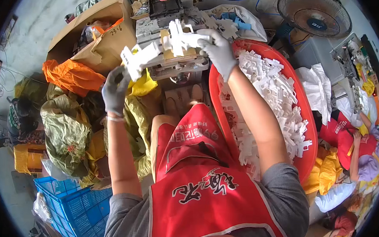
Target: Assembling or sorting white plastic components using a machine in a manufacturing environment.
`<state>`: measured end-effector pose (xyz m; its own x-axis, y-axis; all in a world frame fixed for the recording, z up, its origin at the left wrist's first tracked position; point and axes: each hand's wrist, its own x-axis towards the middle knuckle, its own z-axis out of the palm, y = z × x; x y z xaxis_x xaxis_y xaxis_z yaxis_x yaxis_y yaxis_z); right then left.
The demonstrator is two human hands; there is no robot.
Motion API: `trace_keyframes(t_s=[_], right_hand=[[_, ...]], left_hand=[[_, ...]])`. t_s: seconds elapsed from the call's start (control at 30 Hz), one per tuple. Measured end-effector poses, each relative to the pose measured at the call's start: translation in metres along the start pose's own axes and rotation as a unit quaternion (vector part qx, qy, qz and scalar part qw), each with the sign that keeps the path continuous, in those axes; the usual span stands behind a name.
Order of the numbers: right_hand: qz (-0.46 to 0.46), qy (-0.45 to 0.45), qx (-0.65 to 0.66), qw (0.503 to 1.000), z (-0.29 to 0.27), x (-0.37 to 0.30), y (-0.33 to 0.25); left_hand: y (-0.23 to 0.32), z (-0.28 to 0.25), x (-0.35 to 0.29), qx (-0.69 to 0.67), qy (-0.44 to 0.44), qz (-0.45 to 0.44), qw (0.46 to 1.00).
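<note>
Both my hands wear grey gloves. My left hand (114, 91) is curled at the lower edge of a white plastic part (142, 60), which tilts over a yellow bag (143, 84); its fingertips meet the part. My right hand (218, 51) reaches across from the right, its fingers closed on the end of another white plastic part (177, 38) with slots and prongs. That second part lies over the work plate of a small bench machine (182, 65). Beside my right forearm stands a red oval tub (309, 130), heaped with similar white parts (265, 92).
An open cardboard box (111, 48) and an orange bag (75, 77) stand at the left. Crumpled sacks (65, 128) and a blue plastic crate (82, 209) lie nearer. A floor fan (315, 17) stands far right. Another person in red (342, 141) sits at the right edge.
</note>
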<state>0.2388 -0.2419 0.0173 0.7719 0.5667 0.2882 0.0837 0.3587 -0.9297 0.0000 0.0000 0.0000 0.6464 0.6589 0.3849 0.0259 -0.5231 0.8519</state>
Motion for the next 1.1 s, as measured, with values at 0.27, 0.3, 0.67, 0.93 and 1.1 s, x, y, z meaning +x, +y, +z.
trace_keyframes(t_s=[0.27,0.3,0.67,0.93,1.1], right_hand=[[-0.141,-0.161,-0.501,0.838,-0.019,0.027,0.005],[-0.15,-0.205,-0.53,0.809,-0.02,0.032,0.0],[0.279,-0.073,-0.583,0.759,-0.177,-0.15,0.086],[0.174,-0.163,-0.786,0.57,-0.21,-0.223,0.202],[0.219,-0.095,-0.701,0.672,-0.23,-0.234,0.209]], left_hand=[[-0.037,-0.041,-0.09,-0.097,0.065,-0.112,0.987],[-0.043,-0.045,-0.095,-0.063,0.066,-0.092,0.992],[-0.125,-0.1,-0.207,0.108,0.065,-0.214,0.969],[-0.099,-0.078,-0.211,0.24,0.117,-0.223,0.938],[-0.076,-0.078,-0.218,0.195,0.201,-0.118,0.953]])
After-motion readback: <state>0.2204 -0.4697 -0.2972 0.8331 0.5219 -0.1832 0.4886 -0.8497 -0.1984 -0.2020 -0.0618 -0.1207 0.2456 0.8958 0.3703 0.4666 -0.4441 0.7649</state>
